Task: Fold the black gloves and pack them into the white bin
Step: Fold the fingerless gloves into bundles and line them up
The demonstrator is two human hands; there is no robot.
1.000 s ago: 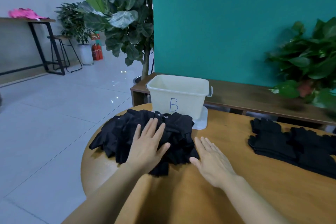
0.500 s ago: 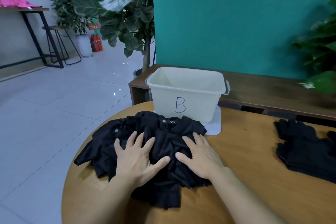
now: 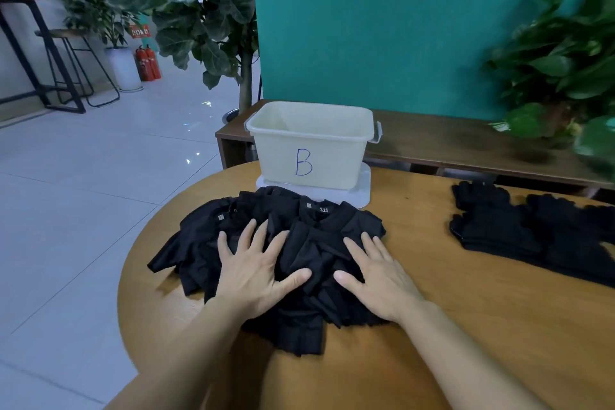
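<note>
On round wooden table (image 3: 466, 326); teal wall (image 3: 382, 27) behind.

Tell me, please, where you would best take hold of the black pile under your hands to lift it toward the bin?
Probably at its left and right edges, sliding the left hand and right hand in under the black pile from the sides. It is loose and floppy, so it needs scooping together.

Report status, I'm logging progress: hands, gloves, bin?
Left hand and right hand open, flat on black glove pile. White bin behind pile, nothing visible inside. Path clear.
</note>
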